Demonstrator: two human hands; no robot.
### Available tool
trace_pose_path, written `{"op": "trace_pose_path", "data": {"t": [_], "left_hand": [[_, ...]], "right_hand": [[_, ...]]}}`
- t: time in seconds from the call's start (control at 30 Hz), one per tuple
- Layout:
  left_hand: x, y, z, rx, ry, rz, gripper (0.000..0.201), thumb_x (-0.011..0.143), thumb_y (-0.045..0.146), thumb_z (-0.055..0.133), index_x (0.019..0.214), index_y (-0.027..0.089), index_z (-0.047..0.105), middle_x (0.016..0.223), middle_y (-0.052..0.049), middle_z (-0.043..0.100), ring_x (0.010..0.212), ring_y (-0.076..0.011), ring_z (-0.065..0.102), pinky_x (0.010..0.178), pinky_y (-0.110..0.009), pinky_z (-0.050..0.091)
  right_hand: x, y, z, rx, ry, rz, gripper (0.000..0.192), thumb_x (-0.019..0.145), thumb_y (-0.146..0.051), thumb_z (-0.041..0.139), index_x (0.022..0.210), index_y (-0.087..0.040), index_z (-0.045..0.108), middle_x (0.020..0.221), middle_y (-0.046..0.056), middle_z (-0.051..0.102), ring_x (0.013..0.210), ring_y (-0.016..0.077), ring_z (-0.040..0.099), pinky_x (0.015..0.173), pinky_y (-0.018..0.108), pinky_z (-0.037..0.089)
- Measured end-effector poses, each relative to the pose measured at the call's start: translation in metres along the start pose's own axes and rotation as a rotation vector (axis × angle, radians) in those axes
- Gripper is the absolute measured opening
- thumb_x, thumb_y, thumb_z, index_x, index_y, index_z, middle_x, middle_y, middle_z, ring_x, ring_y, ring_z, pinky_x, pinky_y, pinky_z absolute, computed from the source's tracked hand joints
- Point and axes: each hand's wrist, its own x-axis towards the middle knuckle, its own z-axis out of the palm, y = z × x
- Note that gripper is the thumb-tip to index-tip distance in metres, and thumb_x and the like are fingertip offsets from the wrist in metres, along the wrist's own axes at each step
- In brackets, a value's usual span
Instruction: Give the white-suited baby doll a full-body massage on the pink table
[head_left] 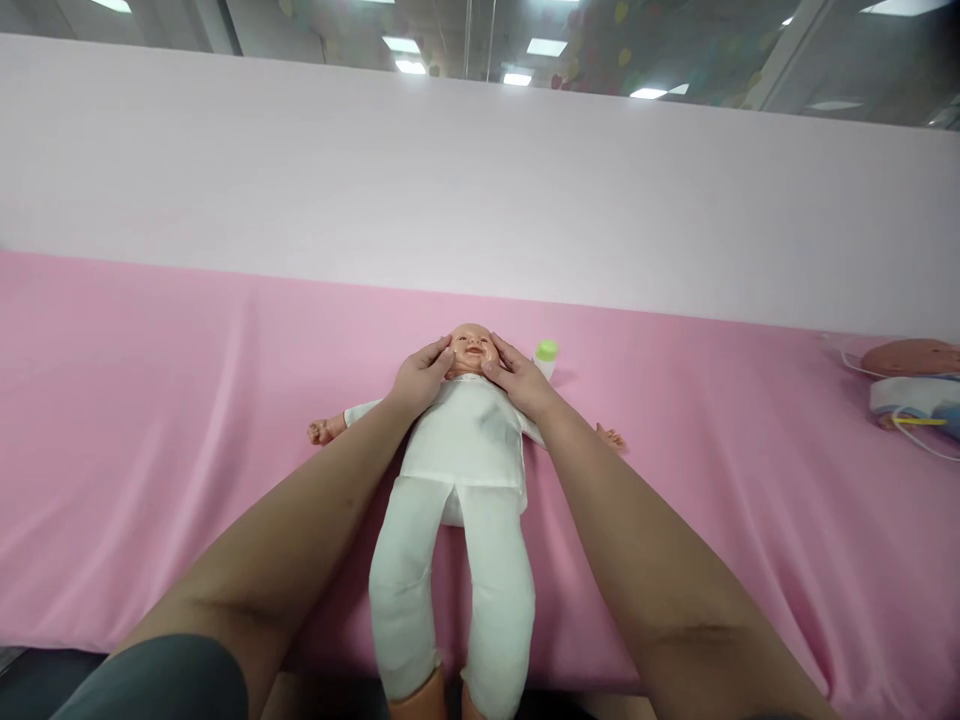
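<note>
Surface: a long surface (150, 420) draped in pink cloth, running left to right across the view, with soft folds in the cloth and its near edge falling away at the bottom.
Backdrop: a pale pink panel (300, 170) stands upright along the far edge of the surface.
Room: above the panel, a grey ceiling with rectangular ceiling lights (545, 47) and glass partitions.
Doll: a baby doll (465, 450) in a white top and white trousers lies on its back at the middle of the surface.
Doll's axis: long axis runs from near to far, head at the far end, legs toward the near edge, feet overhanging it; face up, arms spread to either side.
Left hand: the left hand (421, 380) rests against the doll's cheek on the left, fingers lightly curled around the head, not closed into a fist.
Right hand: the right hand (521, 382) lies against the other cheek, fingers likewise loose on the head.
Bottle: a small white bottle (545, 357) with a green cap stands just beyond the right hand.
Far right: a second doll (911, 358) lies with white and blue things and thin cords.
</note>
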Motion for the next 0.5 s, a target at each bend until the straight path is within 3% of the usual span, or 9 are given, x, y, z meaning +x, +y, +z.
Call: {"op": "trace_pose_path", "data": {"t": [0.13, 0.3, 0.5], "left_hand": [[-0.003, 0.003, 0.002, 0.105, -0.017, 0.007, 0.088, 0.076, 0.057, 0.084, 0.151, 0.021, 0.056, 0.147, -0.013, 0.066, 0.133, -0.0323, 0.063, 0.115, -0.046, 0.049], [-0.004, 0.004, 0.002, 0.171, -0.003, 0.005, 0.084, 0.075, 0.055, 0.084, 0.148, 0.023, 0.057, 0.143, -0.011, 0.068, 0.128, -0.0316, 0.066, 0.112, -0.044, 0.051], [0.001, -0.006, 0.000, 0.064, -0.045, 0.025, 0.087, 0.076, 0.053, 0.084, 0.152, 0.020, 0.055, 0.148, -0.014, 0.065, 0.134, -0.0320, 0.063, 0.115, -0.046, 0.049]], "right_hand": [[-0.004, -0.006, 0.005, -0.070, 0.050, -0.010, 0.097, 0.075, -0.059, 0.087, 0.158, -0.029, 0.048, 0.159, 0.006, 0.054, 0.145, 0.0289, 0.053, 0.123, 0.045, 0.043], [-0.003, -0.005, 0.013, -0.154, 0.138, 0.021, 0.100, 0.072, -0.057, 0.090, 0.158, -0.027, 0.049, 0.154, 0.008, 0.059, 0.142, 0.0315, 0.057, 0.123, 0.047, 0.044], [-0.002, -0.002, 0.009, -0.151, 0.100, 0.009, 0.095, 0.080, -0.049, 0.084, 0.162, -0.024, 0.043, 0.154, 0.007, 0.059, 0.143, 0.0286, 0.056, 0.124, 0.045, 0.043]]}}
